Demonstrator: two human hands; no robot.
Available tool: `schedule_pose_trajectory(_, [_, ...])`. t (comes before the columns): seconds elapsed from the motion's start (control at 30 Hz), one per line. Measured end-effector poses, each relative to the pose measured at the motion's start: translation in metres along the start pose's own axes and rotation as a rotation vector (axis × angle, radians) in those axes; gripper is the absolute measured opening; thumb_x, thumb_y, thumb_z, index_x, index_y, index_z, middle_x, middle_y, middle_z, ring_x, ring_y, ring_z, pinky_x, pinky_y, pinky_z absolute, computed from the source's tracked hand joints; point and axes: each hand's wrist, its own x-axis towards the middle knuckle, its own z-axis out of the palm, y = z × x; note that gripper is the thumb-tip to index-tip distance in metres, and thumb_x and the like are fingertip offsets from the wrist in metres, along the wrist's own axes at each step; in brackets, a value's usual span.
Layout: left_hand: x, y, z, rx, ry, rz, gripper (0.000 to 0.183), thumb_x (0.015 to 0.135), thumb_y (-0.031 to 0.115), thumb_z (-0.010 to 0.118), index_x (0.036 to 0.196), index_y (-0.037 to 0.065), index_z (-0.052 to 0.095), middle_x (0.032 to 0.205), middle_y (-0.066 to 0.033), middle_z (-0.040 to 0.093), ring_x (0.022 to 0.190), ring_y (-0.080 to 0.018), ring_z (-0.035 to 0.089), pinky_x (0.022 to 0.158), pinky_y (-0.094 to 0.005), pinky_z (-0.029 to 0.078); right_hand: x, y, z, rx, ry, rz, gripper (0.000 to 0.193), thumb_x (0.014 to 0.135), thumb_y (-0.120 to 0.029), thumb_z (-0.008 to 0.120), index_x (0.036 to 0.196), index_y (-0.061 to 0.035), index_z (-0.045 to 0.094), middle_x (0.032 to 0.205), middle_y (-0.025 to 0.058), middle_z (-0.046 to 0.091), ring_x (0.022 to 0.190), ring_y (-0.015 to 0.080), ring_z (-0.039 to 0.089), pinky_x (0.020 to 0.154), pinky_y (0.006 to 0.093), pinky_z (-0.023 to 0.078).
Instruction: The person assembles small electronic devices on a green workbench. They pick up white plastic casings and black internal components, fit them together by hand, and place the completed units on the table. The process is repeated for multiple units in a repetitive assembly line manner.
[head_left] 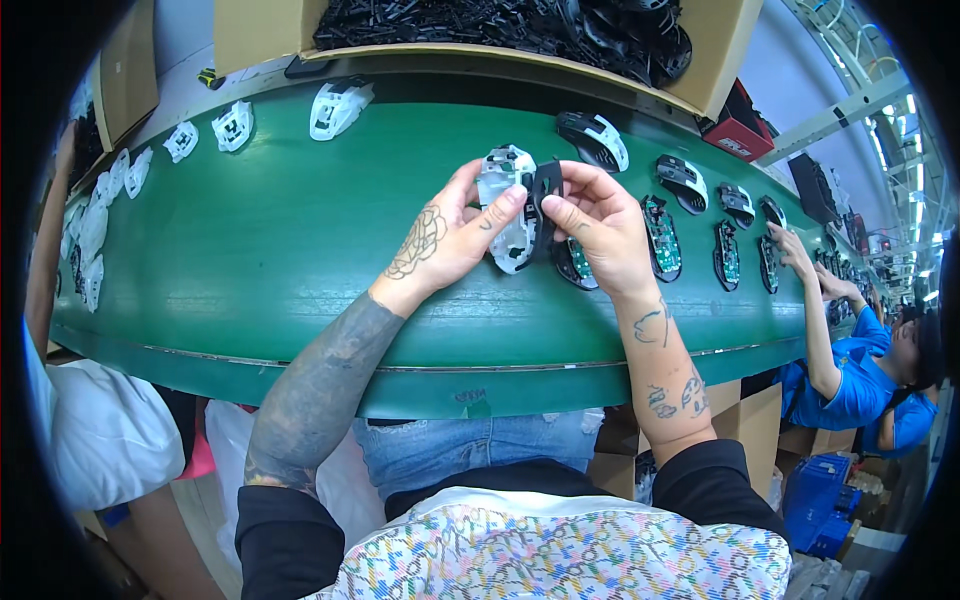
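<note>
Over the green belt, my left hand (450, 238) is closed on a white plastic computer mouse shell (512, 248), thumb across its face. My right hand (608, 232) pinches a thin, curved black plastic side piece (545, 215) against the shell's right edge. Whether the two are joined, I cannot tell. Partly covered by my right hand, a black mouse base with a green circuit board (575, 268) lies on the belt. Another mouse base (662, 238) rests just to its right.
The green belt (250, 270) carries white shells (340, 108) at the left and black-and-white mouse covers (596, 140) at the right. A cardboard box (500, 62) of black parts stands beyond. A co-worker in blue (850, 370) reaches in from the right; another person's arm is far left.
</note>
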Motion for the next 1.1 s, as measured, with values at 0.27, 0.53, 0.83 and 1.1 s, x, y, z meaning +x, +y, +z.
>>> schedule_pose_trajectory(0.27, [-0.001, 0.002, 0.004, 0.121, 0.012, 0.042, 0.076, 0.081, 0.044, 0.070, 0.134, 0.000, 0.039, 0.114, -0.0147, 0.060, 0.086, -0.0176, 0.064, 0.076, -0.0295, 0.052, -0.004, 0.014, 0.003, -0.317, 0.068, -0.255, 0.031, 0.081, -0.009, 0.070, 0.109, -0.0023, 0.060, 0.083, -0.0002, 0.054, 0.073, 0.0058, 0.051, 0.061, 0.0204, 0.047])
schedule_pose_trajectory(0.53, [0.000, 0.000, 0.001, -0.487, 0.166, -0.021, 0.047, 0.077, 0.008, 0.067, 0.120, 0.006, 0.047, 0.108, -0.0089, 0.059, 0.099, -0.0187, 0.059, 0.086, -0.0325, 0.049, -0.004, 0.018, 0.014, -0.311, -0.013, -0.109, 0.045, 0.088, -0.020, 0.066, 0.124, 0.0006, 0.049, 0.112, 0.0110, 0.058, 0.091, 0.0129, 0.059, 0.080, 0.0254, 0.051])
schedule_pose_trajectory(0.83, [0.004, 0.002, -0.018, -0.061, 0.185, 0.065, 0.051, 0.073, 0.011, 0.073, 0.117, 0.001, 0.049, 0.107, -0.0093, 0.059, 0.097, -0.0184, 0.058, 0.092, -0.0329, 0.045, -0.001, 0.021, 0.009, 0.039, -0.106, 0.049, 0.048, 0.081, -0.014, 0.074, 0.120, 0.0070, 0.055, 0.109, 0.0131, 0.064, 0.095, 0.0149, 0.063, 0.086, 0.0282, 0.050])
schedule_pose_trajectory(1.1, [0.009, -0.005, -0.022, -0.468, 0.033, 0.057, 0.049, 0.095, 0.041, 0.051, 0.124, 0.002, 0.049, 0.123, -0.0103, 0.057, 0.112, -0.0197, 0.055, 0.099, -0.0337, 0.041, 0.004, 0.023, 0.001, 0.160, -0.095, 0.070, 0.057, 0.075, -0.018, 0.080, 0.120, 0.0078, 0.054, 0.109, 0.0151, 0.064, 0.092, 0.0162, 0.064, 0.085, 0.0289, 0.050])
